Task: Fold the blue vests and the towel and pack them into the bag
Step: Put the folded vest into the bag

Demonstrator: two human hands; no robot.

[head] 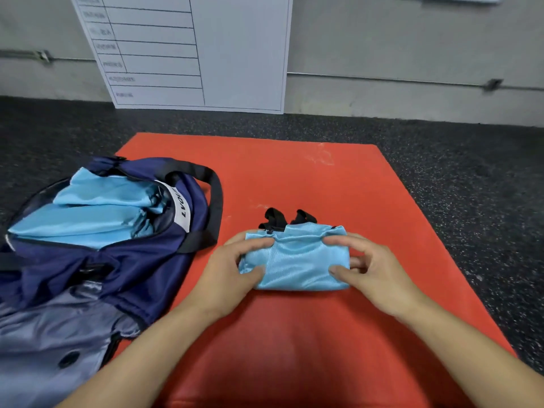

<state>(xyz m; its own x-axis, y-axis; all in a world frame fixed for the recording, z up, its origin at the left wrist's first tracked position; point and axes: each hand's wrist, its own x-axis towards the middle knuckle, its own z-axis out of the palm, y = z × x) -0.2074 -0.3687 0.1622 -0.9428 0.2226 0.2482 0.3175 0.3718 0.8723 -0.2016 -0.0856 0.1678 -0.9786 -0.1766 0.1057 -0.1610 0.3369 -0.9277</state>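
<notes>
Left hand and right hand gripping folded blue vest at opposite ends on red mat; navy bag lying left, holding blue fabric.

Red mat on speckled floor; whiteboard behind.

Light blue vest with black straps, navy bag, red mat, dark speckled floor
</notes>
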